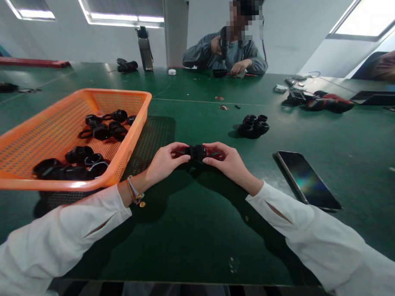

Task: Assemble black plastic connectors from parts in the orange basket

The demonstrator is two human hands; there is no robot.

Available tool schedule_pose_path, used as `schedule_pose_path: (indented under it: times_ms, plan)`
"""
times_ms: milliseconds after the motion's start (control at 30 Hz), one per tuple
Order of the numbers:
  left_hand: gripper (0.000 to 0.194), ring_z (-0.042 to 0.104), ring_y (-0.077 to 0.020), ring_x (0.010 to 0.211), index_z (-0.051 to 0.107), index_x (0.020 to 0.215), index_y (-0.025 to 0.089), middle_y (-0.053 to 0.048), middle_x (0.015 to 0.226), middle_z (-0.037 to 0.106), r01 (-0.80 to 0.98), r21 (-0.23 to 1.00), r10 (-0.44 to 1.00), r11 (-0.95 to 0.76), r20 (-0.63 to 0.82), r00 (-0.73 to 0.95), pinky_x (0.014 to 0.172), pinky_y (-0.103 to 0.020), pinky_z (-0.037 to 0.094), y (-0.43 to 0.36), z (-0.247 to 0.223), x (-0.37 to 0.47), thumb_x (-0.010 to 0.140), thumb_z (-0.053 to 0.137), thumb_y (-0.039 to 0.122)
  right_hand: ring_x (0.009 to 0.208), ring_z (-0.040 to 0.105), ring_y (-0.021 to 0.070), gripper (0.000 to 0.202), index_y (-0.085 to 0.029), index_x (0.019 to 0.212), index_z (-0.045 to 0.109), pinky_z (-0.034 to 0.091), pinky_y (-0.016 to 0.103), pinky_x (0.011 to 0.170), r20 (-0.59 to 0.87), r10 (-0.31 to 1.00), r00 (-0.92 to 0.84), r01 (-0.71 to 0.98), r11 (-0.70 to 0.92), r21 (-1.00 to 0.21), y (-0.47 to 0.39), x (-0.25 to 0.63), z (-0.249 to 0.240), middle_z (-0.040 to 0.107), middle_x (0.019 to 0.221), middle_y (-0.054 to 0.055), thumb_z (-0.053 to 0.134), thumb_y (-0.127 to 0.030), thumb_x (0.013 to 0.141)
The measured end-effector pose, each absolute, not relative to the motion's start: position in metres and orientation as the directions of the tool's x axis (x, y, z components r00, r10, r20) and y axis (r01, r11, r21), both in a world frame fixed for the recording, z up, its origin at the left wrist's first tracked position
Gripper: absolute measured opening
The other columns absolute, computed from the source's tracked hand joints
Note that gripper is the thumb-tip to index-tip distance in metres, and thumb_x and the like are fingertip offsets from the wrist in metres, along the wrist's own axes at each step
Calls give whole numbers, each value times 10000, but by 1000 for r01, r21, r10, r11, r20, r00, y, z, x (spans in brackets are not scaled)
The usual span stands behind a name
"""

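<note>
Between my two hands, just above the green table (194, 234), is a small black cylindrical part (196, 152). My left hand (165, 161) pinches its left end with thumb and fingers. The right end is gripped the same way by my right hand (227, 162). An orange basket (140, 124) stands to the left, with several black parts (101, 132) inside in two loose groups. Beyond my right hand, a small cluster of black parts (253, 126) rests on the table.
A phone (307, 178) lies right of my right hand. Farther back are a bottle (145, 50), a white cap (172, 72) and a red-black bundle (328, 102). Across the table a person (207, 50) holds a dark object. Another person's arm (387, 66) shows at far right.
</note>
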State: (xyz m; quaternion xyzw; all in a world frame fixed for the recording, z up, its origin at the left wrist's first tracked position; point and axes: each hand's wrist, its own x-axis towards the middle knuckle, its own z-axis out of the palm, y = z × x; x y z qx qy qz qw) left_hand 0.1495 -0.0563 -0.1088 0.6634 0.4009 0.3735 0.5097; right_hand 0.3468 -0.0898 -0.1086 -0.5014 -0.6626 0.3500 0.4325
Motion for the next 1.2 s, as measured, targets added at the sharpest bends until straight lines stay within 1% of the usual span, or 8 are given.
schedule_pose_path:
  times_ms: [100,233,400,533,600,800,1000,1200]
  plan:
    - [320,627,-186,859,607,946,119,-65,919,665,152,976,915,-157,86,393,840,-379,490,-56,-109,150,653,668,233,794,628,176,397,-175,1030,632,486,320,693,218,967,-134,374,253,-892,-90,348,-109,685,895,42,698,-234,643]
    - [315,625,-187,870,608,941,119,-66,931,663,149,975,914,-162,91,395,845,-379,487,-56,-109,150,651,668,226,811,633,176,375,-186,1022,635,486,319,702,234,962,-140,378,271,-885,-89,348,-110,689,916,40,674,-186,648]
    - [312,623,-181,868,605,940,122,-70,961,660,149,975,911,-165,92,402,846,-376,487,-55,-109,150,651,668,223,861,627,184,329,-204,975,643,484,314,685,274,956,-106,388,294,-874,-89,349,-112,668,1014,50,677,-201,648]
    - [314,625,-181,869,604,947,117,-75,972,659,145,976,908,-165,93,408,846,-374,488,-55,-110,150,657,666,222,839,622,185,332,-198,982,639,482,329,698,258,959,-120,409,284,-867,-89,349,-110,674,959,46,680,-209,653]
    - [311,626,-181,863,605,948,117,-76,973,659,143,976,907,-164,92,412,843,-374,489,-55,-110,150,662,662,222,836,618,184,332,-200,982,635,482,337,712,251,960,-127,409,281,-868,-89,348,-110,675,962,44,680,-206,653]
    - [304,628,-179,862,608,955,119,-76,976,659,147,975,907,-169,95,411,847,-375,492,-56,-110,150,671,657,215,836,613,180,435,-218,1052,590,482,323,684,270,957,-108,366,291,-884,-88,347,-111,671,986,34,692,-193,631]
    - [304,631,-177,864,608,958,116,-80,986,660,137,977,905,-165,94,415,850,-372,496,-55,-110,150,673,655,212,830,605,177,358,-220,1005,608,476,333,705,257,958,-125,370,285,-884,-89,347,-110,665,1008,36,677,-213,654]
    - [301,628,-181,877,609,954,120,-77,987,662,141,974,904,-176,104,415,848,-370,496,-55,-110,149,674,657,221,831,604,177,361,-208,1016,607,478,333,706,243,961,-129,382,274,-882,-89,347,-109,664,1023,43,674,-214,662]
